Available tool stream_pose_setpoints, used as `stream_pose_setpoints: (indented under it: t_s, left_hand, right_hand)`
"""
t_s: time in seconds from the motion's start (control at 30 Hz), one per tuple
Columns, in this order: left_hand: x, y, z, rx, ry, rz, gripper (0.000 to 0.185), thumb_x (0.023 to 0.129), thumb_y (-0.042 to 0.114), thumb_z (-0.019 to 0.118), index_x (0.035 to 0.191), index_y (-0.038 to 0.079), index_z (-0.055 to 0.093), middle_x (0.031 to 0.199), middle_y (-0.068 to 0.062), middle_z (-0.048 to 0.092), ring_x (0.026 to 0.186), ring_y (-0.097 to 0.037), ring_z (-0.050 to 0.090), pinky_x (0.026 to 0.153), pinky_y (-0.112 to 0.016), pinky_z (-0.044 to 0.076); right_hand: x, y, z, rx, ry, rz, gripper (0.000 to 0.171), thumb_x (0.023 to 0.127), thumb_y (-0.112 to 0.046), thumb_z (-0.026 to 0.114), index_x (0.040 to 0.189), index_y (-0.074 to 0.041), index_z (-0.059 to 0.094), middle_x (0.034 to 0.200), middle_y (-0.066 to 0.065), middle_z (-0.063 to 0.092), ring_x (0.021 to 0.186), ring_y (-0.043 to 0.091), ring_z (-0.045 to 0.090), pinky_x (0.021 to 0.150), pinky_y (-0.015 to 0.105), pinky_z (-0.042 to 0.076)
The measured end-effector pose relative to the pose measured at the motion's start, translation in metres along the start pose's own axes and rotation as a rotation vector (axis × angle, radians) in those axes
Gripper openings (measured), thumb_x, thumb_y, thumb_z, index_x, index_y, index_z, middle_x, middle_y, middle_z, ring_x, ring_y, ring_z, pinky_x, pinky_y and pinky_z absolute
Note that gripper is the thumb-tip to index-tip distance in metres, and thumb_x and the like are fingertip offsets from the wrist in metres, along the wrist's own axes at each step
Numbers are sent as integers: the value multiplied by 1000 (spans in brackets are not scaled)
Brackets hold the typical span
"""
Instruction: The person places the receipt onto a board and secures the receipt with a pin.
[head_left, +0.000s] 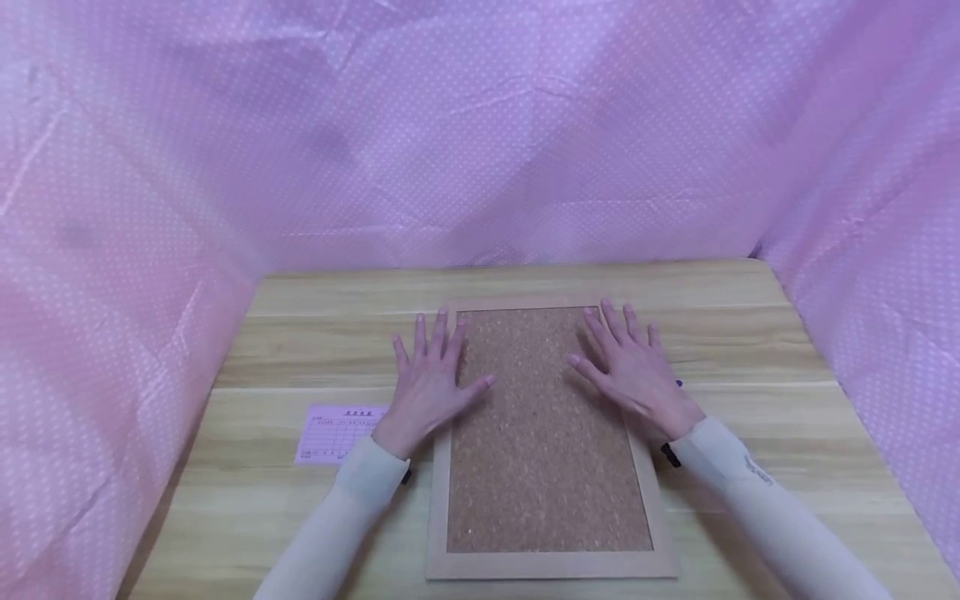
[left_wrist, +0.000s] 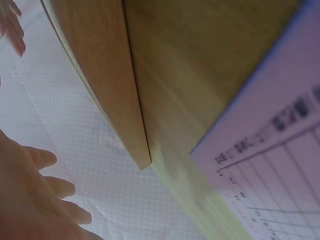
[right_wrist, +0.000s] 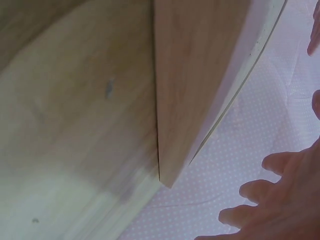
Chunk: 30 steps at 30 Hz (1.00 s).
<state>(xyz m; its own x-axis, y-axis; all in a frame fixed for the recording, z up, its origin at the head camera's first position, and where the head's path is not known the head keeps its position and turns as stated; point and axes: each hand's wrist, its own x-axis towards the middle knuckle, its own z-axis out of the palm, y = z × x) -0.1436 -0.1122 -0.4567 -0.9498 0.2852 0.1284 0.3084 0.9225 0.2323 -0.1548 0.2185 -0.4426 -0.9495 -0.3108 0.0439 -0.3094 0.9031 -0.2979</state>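
A cork board (head_left: pixel 551 450) in a pale wooden frame lies flat on the table, its long sides running away from me. Over its left edge my left hand (head_left: pixel 431 379) is spread, fingers straight, thumb above the cork. My right hand (head_left: pixel 633 371) is spread the same way over the right edge. Neither hand grips anything; whether they touch the board cannot be told from the head view. In the left wrist view the board's wooden side (left_wrist: pixel 107 65) stands beside the left hand (left_wrist: pixel 35 195). The right wrist view shows its other side (right_wrist: pixel 187 75) and the right hand (right_wrist: pixel 280 195).
A pink printed form (head_left: pixel 333 433) with a ruled table lies left of the board, partly behind the left wrist. Small dark items show by both wrists, too small to tell. The wood-grain table (head_left: pixel 757 400) is enclosed by pink dotted cloth (head_left: pixel 480 150) at the back and sides.
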Motion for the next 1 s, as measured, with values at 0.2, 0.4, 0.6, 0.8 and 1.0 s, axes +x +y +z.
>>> stream_pose_setpoints:
  t_s: [0.2,0.4,0.6,0.8,1.0]
  left_hand:
    - [-3,0,-1,-7,4,9,102,92,79,47,167,18,18,173,-11,-3,154,-50,0,114,-77,0]
    - [-6,-1,-4,-17,-10,17,101,93,80,45,168,24,7,173,-11,-6,154,-50,0,114,-75,-5]
    - [-12,-4,-10,-33,4,15,98,93,80,43,168,22,15,172,-13,0,155,-50,0,114,-74,-7]
    - [-17,-10,-16,-22,-5,2,99,94,81,41,167,17,18,173,-15,2,155,-49,-2,114,-77,-2]
    - [-22,-16,-23,-30,-3,-9,98,94,75,50,166,16,21,173,-14,3,155,-48,-3,115,-75,-5]
  right_hand:
    - [-8,1,0,24,5,-24,86,102,-67,44,167,-16,18,173,12,3,155,47,4,115,75,8]
    - [-14,1,-1,36,-4,-46,85,102,-66,45,166,-16,21,173,6,-1,155,47,5,115,75,8]
    - [-23,3,-1,24,-6,-88,84,101,-62,51,165,-14,26,173,7,0,155,49,8,114,76,13]
    - [-32,8,-1,3,-22,-131,84,100,-58,58,163,-9,31,172,16,9,154,50,11,114,76,15]
    - [-37,13,-1,0,-55,-157,86,97,-59,63,162,-10,33,169,20,19,153,51,12,114,75,16]
